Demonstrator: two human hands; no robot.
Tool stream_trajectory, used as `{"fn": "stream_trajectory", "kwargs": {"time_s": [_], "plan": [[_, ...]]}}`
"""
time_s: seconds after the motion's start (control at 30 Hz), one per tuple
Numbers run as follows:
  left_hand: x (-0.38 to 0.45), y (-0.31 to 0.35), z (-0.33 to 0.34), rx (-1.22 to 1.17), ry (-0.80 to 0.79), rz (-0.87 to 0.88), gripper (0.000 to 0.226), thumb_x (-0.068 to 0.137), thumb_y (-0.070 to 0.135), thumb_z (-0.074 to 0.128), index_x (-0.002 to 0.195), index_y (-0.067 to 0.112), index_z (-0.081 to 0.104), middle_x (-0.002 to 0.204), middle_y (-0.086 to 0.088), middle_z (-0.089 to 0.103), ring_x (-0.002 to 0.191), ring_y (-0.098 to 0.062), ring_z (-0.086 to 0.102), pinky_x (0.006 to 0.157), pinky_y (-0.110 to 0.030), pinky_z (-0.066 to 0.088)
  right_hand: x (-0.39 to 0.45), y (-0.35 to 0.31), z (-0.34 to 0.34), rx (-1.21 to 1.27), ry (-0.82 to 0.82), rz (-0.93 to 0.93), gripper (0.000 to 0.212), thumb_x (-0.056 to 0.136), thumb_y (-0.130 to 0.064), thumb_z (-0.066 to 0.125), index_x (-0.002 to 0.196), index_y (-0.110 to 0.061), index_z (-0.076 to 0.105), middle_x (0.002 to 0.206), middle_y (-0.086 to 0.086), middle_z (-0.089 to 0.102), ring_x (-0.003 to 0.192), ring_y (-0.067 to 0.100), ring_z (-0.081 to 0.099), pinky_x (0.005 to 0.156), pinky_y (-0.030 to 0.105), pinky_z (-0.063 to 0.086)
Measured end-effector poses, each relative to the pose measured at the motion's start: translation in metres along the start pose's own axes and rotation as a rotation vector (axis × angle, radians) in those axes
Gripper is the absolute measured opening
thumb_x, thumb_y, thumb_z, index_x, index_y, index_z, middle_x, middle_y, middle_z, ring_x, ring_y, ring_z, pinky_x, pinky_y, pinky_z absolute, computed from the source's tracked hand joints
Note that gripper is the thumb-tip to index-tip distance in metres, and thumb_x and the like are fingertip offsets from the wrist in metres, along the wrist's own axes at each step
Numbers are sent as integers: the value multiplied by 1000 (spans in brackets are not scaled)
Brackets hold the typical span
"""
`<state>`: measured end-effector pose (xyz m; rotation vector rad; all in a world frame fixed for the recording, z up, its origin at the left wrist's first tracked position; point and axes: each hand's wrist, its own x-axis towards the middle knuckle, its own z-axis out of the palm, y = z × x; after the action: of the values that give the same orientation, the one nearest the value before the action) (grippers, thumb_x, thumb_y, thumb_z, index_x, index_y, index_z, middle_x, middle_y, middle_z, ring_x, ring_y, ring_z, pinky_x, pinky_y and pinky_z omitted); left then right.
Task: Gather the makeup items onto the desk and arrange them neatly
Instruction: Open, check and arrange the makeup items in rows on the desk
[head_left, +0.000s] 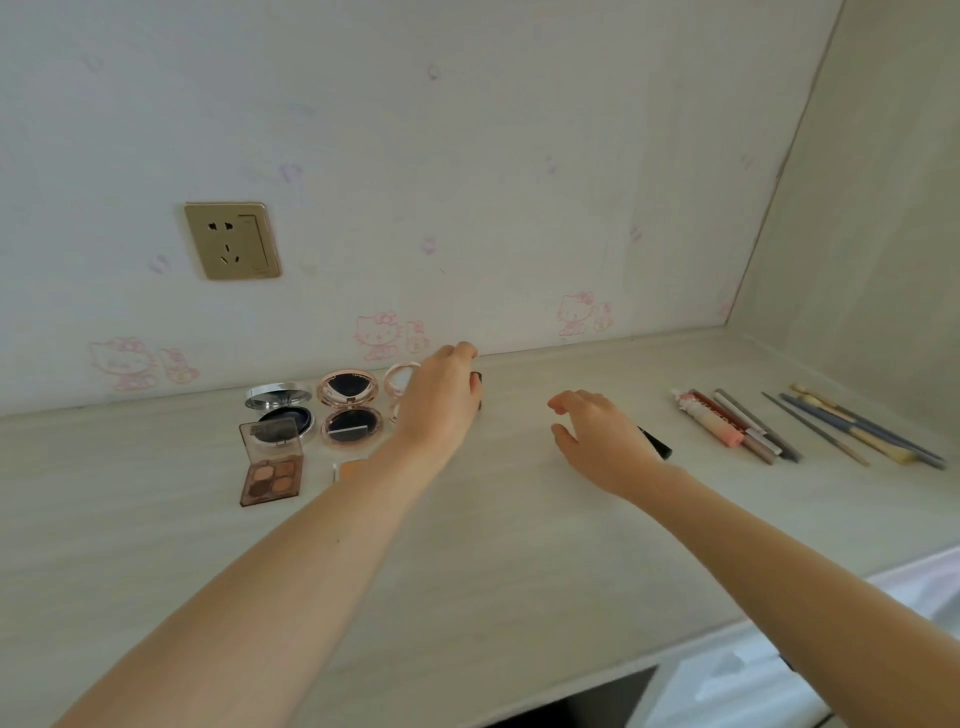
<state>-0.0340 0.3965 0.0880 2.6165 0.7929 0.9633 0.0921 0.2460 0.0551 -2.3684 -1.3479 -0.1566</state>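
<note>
Pale wood-grain desk (519, 545) against wall with cartoon-cat prints and brass socket (232, 240); left hand (441, 395) reaches toward back edge, fingers curled over a small dark item (479, 382), mostly hidden, whether pinched or only touched I cannot tell; right hand (602, 436) hovers low over desk, fingers loosely spread, nothing plainly in them; black tube (657, 441) lies just behind it, contact unclear. Left cluster: silver compact (280, 408) open, rose-gold compact (349, 408) open beside it, pale round compact (400, 376) partly behind left hand, brown eyeshadow palette (271, 462) open in front. Far right: pink tube (709, 418), pencils and brushes (852, 428) laid side by side in a row.
</note>
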Motion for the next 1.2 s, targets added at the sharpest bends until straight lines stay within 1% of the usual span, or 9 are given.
{"fn": "stream_trajectory", "kwargs": {"time_s": [0.07,0.17,0.3,0.43,0.7,0.83,1.03,1.13,1.2], "plan": [[-6,11,7,-33,-19,31,30,91,8,50,118,6,60,106,-13,65,96,-32,61,78,-41,49,-12,11,-8,-36,8,7,35,97,-23,46,131,-14,50,128,2,57,119,21,48,94,35,45],[-15,25,24,-45,-79,87,31,90,8,49,119,7,60,110,-11,67,100,-30,61,91,-45,47,-29,28,-17,-62,30,6,34,97,-22,47,129,-13,52,126,2,58,119,21,48,94,35,45],[-25,47,50,-35,-185,155,31,91,13,49,121,12,58,114,-5,65,110,-25,54,81,-41,50,-46,55,-27,-82,62,34,30,95,-19,50,124,-12,55,118,5,60,109,23,51,90,35,46],[-33,65,75,-11,-307,234,34,94,14,47,126,14,55,120,-4,61,121,-21,45,88,-40,48,-58,75,-33,-114,77,111,32,94,-22,53,126,-15,55,119,2,59,114,21,49,92,32,43],[-23,90,107,8,-467,369,46,94,0,38,136,16,45,138,-3,48,132,-20,35,100,-38,41,-53,95,-26,-86,3,264,38,96,-38,51,127,-16,54,121,1,56,119,23,44,87,31,41],[-17,97,113,-3,-534,431,52,94,-4,35,142,17,40,147,-5,40,140,-20,26,107,-35,33,-49,99,-18,-99,13,258,33,94,-36,51,120,-16,60,111,2,56,109,23,45,83,30,39],[-16,96,111,-38,-503,393,42,92,-1,38,129,16,51,131,-7,51,132,-22,37,99,-39,41,-51,96,-21,-38,34,254,25,94,-28,53,115,-17,62,109,3,57,106,22,48,81,32,44],[-18,93,107,-82,-471,389,25,91,5,45,113,14,54,113,-5,55,119,-23,46,86,-43,47,-52,91,-22,58,76,256,24,93,-23,54,114,-19,64,103,1,62,94,18,55,76,31,46],[-21,91,100,-104,-452,391,21,91,13,52,112,14,53,112,-3,57,116,-19,46,83,-41,47,-54,86,-23,105,114,256,22,92,-21,56,111,-18,67,96,-1,65,83,15,56,68,27,43]]}}
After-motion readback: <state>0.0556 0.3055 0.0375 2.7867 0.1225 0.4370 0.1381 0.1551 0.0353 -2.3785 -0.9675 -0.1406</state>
